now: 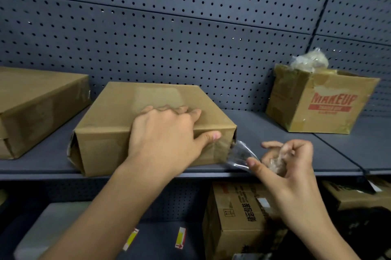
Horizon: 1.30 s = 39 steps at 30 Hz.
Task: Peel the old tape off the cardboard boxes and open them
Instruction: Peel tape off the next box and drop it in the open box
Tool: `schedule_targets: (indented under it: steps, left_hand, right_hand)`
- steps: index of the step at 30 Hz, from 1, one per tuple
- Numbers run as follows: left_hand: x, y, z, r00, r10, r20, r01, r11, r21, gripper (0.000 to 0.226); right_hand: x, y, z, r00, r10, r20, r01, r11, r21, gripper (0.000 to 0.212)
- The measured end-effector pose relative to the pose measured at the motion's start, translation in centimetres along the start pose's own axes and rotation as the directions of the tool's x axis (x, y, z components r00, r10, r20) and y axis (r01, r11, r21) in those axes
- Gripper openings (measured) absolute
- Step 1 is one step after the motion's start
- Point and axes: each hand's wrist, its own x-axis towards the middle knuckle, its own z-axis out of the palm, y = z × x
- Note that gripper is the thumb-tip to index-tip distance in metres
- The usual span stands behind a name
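A grey pegboard wall [190,26] backs a grey shelf [275,128] carrying three boxes. At the centre sits the closed cardboard box [131,107]. A flatter closed box [38,98] lies at 9 o'clock. At 3 o'clock an open box [317,107] holds a crumpled tape bundle [309,59] that sticks up above its rim.

On the level below, at 5 o'clock, stands a lower box [239,217].

The left hand [167,139] lies on the centre box, fingers spread over the top and thumb pressing the front face. The right hand [289,166], at 4 o'clock, pinches a clear tape strip [239,155] between thumb and forefinger. The strip runs back to the box's right front corner. The other fingers curl round a tape wad [277,163].

The open box reads "MAKEUP" in red, with the smaller lines beneath blurred. The lower box bears black Chinese characters.
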Motion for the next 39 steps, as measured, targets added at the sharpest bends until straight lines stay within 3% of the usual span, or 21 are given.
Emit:
schedule_targets:
  steps: [3, 8, 14, 18, 21, 25, 34, 39]
  left_hand:
    - [0.0, -1.6, -1.0, 0.996, 0.045, 0.079, -0.041, 0.998, -0.048, 0.064]
    - [0.4, -4.1, -2.0, 0.982, 0.09, 0.169, -0.066, 0.988, -0.138, 0.053]
    - [0.1, -4.1, -1.3, 0.987, 0.095, 0.132, -0.072, 0.983, -0.168, 0.055]
    - [0.0, -4.0, -1.2, 0.99, 0.091, 0.11, -0.069, 0.979, -0.19, 0.053]
    - [0.0, -4.0, -1.0, 0.991, 0.082, 0.107, -0.06, 0.979, -0.193, 0.053]
    - [0.2, -4.0, -0.7, 0.992, 0.07, 0.107, -0.045, 0.974, -0.222, 0.051]
    - [0.1, -4.2, -0.6, 0.992, 0.067, 0.106, -0.037, 0.964, -0.265, 0.049]
    - [0.2, -4.3, -0.6, 0.992, 0.081, 0.099, -0.052, 0.962, -0.268, 0.05]
  right_hand:
    - [0.8, 0.6, 0.1, 0.996, 0.085, -0.005, -0.084, 0.992, 0.098, 0.049]
    - [1.5, 0.5, 0.7, 0.99, 0.106, 0.094, -0.109, 0.994, 0.025, 0.043]
    - [1.3, 0.3, 1.6, 0.991, 0.041, 0.128, -0.033, 0.997, -0.07, 0.043]
    - [0.6, -0.1, 1.9, 0.987, 0.025, 0.157, -0.001, 0.988, -0.151, 0.024]
    - [0.5, -0.3, 2.2, 0.977, -0.039, 0.208, 0.085, 0.972, -0.22, 0.029]
    - [0.7, -0.5, 2.4, 0.96, -0.038, 0.276, 0.095, 0.976, -0.196, 0.034]
    - [-0.8, -1.0, 3.0, 0.966, -0.153, 0.208, 0.202, 0.95, -0.237, 0.021]
    - [-1.4, -1.2, 3.4, 0.973, -0.161, 0.164, 0.187, 0.97, -0.158, 0.03]
